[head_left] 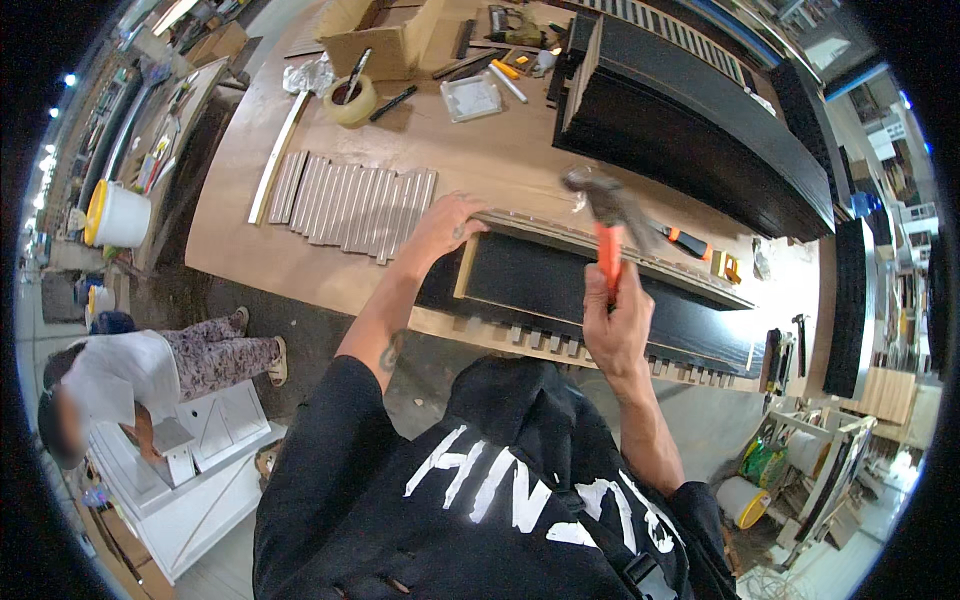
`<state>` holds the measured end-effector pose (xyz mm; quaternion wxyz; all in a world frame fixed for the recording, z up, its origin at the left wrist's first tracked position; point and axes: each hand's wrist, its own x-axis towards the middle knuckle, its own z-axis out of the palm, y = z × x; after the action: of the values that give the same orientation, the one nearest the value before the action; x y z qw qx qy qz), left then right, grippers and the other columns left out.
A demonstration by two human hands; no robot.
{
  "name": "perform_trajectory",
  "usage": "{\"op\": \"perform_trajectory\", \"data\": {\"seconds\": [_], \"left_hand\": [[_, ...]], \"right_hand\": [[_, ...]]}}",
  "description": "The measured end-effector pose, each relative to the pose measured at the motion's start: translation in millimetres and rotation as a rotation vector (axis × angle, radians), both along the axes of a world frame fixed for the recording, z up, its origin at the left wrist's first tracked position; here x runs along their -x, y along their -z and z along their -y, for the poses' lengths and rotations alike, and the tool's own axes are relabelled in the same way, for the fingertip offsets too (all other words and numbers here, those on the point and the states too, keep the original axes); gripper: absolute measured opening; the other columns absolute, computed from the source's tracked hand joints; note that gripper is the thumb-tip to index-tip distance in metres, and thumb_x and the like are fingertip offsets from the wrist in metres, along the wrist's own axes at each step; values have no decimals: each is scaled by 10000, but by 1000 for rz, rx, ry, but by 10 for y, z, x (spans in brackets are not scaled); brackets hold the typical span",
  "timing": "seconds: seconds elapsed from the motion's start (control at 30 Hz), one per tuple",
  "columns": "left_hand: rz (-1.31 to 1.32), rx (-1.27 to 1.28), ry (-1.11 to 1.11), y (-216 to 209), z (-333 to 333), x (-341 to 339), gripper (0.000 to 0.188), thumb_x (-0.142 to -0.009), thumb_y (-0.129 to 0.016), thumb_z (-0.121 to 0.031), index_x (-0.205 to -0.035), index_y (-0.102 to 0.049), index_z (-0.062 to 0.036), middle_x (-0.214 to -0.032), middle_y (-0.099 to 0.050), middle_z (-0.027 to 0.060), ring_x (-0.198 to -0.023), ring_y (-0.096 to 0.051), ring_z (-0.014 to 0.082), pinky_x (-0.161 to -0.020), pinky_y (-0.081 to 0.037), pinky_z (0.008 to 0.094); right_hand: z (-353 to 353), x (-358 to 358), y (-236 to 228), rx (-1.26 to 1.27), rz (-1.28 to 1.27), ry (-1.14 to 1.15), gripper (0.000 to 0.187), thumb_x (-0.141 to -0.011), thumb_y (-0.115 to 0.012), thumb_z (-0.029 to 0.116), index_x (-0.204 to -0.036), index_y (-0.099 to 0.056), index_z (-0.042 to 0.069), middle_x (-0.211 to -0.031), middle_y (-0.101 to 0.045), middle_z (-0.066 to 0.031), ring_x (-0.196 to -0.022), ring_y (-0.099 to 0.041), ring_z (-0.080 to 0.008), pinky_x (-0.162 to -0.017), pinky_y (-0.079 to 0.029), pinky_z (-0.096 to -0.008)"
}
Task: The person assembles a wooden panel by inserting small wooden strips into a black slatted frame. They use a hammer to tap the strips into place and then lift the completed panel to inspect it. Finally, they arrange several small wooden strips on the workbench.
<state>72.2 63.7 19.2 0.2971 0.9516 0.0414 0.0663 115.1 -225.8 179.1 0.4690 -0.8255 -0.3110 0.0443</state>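
Observation:
My right hand (618,318) is wrapped round the orange-red handle of a hammer (607,258), raised over a long narrow frame. The hammer's metal head is smeared by motion. Black panel fills the inside of the frame (540,285), and its edges are pale wood. At the frame's far left corner, my left hand (447,228) grips the end of the long upper rail (570,240); some of its fingers are hidden behind the wood. Several small wooden blocks line the frame's near edge. Left of my left hand lies a row of grey slats (355,205).
A tall stack of black panels (690,120) stands at the back right. Behind the slats are a tape roll (350,103) and an open cardboard box (385,40). An orange-and-black tool (688,243) lies beyond the frame. Someone bends over white cabinets (190,450) at lower left.

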Motion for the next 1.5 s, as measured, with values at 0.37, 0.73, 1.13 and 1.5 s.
{"op": "perform_trajectory", "data": {"seconds": [0.37, 0.73, 1.13, 1.5], "left_hand": [[144, 118, 15, 69, -71, 7, 277, -780, -729, -176, -1035, -686, -76, -969, -684, 166, -958, -619, 409, -829, -490, 489], [2, 1, -8, 44, -10, 53, 274, -805, -736, -179, -1055, -692, -77, -1043, -696, 129, -986, -636, 377, -861, -511, 469], [31, -90, 2, -39, 46, 60, 281, -824, -721, -113, -1087, -670, -29, -1044, -684, 145, -984, -643, 367, -865, -519, 448], [-92, 18, -38, -66, 20, -21, 306, -821, -724, -176, -1097, -684, -51, -1091, -691, 127, -1000, -637, 370, -893, -501, 450]], "right_hand": [[-481, -175, 694, 470, -4, -177, 372, -1039, -467, 345, -987, -505, -21, -656, -616, -289, -627, -628, -480, -546, -500, -556], [-51, -296, 895, 555, -34, -93, 345, -1035, -476, 321, -946, -495, -12, -667, -612, -302, -666, -635, -487, -568, -506, -556], [528, -455, 1011, 524, -31, 45, 316, -1021, -517, 295, -955, -497, -13, -681, -608, -298, -677, -610, -503, -546, -467, -553], [834, -560, 1128, 512, 12, 160, 344, -1016, -514, 323, -914, -510, -5, -664, -616, -288, -665, -619, -499, -566, -489, -575]]}}
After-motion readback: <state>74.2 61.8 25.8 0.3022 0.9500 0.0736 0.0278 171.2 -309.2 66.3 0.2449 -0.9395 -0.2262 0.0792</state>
